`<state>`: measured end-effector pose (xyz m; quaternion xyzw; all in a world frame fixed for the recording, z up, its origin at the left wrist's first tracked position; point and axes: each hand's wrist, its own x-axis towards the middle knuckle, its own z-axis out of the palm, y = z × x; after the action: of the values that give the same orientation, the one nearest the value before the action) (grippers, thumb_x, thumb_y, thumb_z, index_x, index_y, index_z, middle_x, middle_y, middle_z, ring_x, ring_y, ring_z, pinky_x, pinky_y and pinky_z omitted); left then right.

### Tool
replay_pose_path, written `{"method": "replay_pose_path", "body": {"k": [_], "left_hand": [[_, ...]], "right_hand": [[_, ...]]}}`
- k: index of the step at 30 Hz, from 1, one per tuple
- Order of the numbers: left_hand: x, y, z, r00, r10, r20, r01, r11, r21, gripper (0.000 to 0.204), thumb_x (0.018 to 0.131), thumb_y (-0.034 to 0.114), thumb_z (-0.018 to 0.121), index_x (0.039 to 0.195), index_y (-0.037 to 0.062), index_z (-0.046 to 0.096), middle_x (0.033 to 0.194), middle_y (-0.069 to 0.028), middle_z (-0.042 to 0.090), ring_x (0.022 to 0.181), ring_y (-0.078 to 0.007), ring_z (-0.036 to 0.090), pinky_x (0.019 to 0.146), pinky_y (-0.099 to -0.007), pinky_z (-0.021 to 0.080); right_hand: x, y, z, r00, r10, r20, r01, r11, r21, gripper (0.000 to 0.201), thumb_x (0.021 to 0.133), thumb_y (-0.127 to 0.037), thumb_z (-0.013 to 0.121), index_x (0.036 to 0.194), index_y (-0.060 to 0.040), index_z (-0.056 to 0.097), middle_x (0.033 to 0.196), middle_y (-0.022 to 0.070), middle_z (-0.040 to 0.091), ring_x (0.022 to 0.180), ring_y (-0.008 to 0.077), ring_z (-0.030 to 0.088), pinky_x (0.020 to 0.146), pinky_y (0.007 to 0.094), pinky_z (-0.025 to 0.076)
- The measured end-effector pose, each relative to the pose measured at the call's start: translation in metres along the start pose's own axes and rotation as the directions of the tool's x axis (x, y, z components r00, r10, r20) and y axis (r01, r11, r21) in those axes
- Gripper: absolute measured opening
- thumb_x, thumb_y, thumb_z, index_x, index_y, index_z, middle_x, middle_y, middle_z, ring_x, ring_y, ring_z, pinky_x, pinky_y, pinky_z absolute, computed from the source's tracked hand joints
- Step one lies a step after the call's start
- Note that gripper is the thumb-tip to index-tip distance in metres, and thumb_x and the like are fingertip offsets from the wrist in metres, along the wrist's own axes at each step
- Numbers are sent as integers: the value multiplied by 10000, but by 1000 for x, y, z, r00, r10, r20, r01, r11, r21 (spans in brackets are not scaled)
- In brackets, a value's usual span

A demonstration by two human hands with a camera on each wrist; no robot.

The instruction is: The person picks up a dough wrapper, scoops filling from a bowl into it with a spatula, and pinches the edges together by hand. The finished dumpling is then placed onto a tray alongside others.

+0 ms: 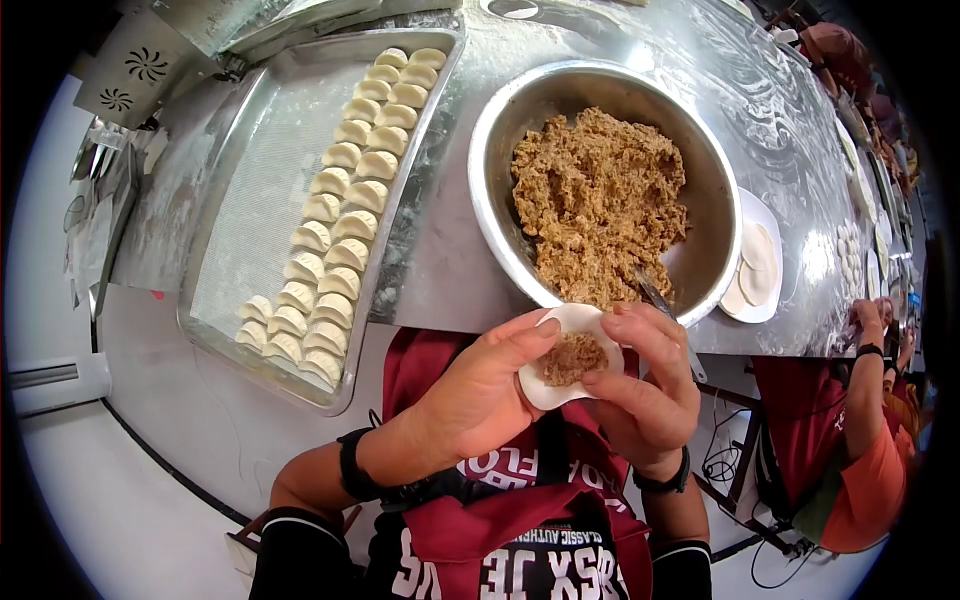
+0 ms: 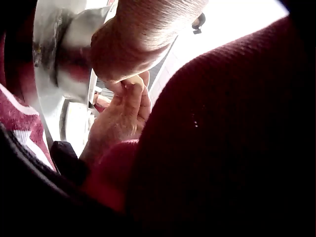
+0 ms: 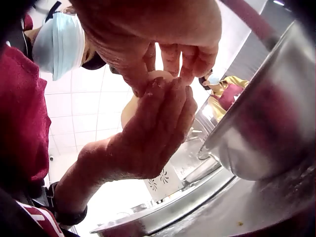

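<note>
A round white dumpling wrapper (image 1: 540,388) with a lump of brown filling (image 1: 574,358) on it is held between both hands, just in front of the bowl. My left hand (image 1: 478,385) grips its left side, thumb on top near the filling. From the right, my right hand (image 1: 650,395) pinches the wrapper's edge with thumb and fingers. In the right wrist view the left hand (image 3: 153,123) supports the wrapper from below, and the right hand (image 3: 158,34) covers part of it. The left wrist view shows the hands mostly in shadow, with the wrapper hidden.
A steel bowl (image 1: 482,190) of brown filling stands right ahead, a utensil handle (image 1: 655,298) leaning in it. To the left, a metal tray (image 1: 250,190) holds rows of folded dumplings (image 1: 345,253). Wrappers (image 1: 757,270) lie on a white plate (image 1: 742,312) at right. Another person (image 1: 860,470) works farther right.
</note>
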<state>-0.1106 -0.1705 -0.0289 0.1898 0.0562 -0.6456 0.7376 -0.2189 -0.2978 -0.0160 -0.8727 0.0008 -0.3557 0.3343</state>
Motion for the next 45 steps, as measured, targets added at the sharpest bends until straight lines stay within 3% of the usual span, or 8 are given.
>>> {"method": "replay_pose_path", "body": {"k": [7,10,16,19,22,28,35,45], "left_hand": [[-6,-2,9,990,73,-119,-17,908,418,388,876,19,466,1257,-33,417,1189,-120,525,1094,-182,525,918,-314,439],[-14,7,20,981,169,95,-169,504,847,431,814,-32,540,1237,-10,464,1117,-96,575,1032,-148,557,866,-276,455],[-8,3,14,936,279,216,-275,194,942,408,791,-19,593,1191,19,524,1034,-65,622,938,-108,585,794,-255,468],[-5,3,10,933,265,245,-295,170,940,372,801,-11,598,1167,16,539,1045,-76,621,939,-104,582,782,-250,468],[-8,8,16,967,230,110,-177,296,939,343,805,-10,611,1142,19,555,1048,-81,621,955,-118,586,796,-250,468],[-8,13,7,964,257,67,-210,582,785,348,789,-73,606,1124,7,560,1096,-91,605,1010,-157,578,874,-263,478],[-4,9,10,950,312,28,-247,690,681,308,791,-46,630,1087,14,573,1131,-100,587,1008,-141,573,872,-263,481],[-1,4,4,930,367,22,-262,620,740,290,804,-30,617,1088,10,574,1126,-102,583,1025,-151,560,874,-268,470]], "right_hand": [[2,2,-2,999,45,-28,-43,996,72,204,640,-51,722,796,-59,591,1075,163,592,947,326,568,789,376,472],[7,2,-4,998,41,-40,-37,996,87,204,642,-48,719,798,-51,586,1073,172,591,942,334,572,778,381,476],[13,2,-5,998,-46,34,46,999,23,227,616,-47,717,801,-27,587,1069,176,595,926,332,574,760,372,483],[18,4,-1,995,-85,51,83,996,31,255,596,-47,718,817,-22,595,1070,177,596,922,324,576,755,370,484],[16,9,5,998,-54,20,53,997,63,237,625,-50,719,831,-20,605,1069,180,594,929,325,579,765,363,478],[5,9,-2,949,284,-137,-246,939,241,192,686,-58,708,841,8,616,1062,214,585,952,325,578,818,365,453],[2,12,3,973,221,-59,-200,947,252,259,667,-79,732,887,15,631,1080,214,578,943,317,585,798,359,458],[-2,10,10,972,228,-63,-205,945,255,314,675,-60,733,957,17,619,1107,204,566,949,307,586,804,353,465]]}}
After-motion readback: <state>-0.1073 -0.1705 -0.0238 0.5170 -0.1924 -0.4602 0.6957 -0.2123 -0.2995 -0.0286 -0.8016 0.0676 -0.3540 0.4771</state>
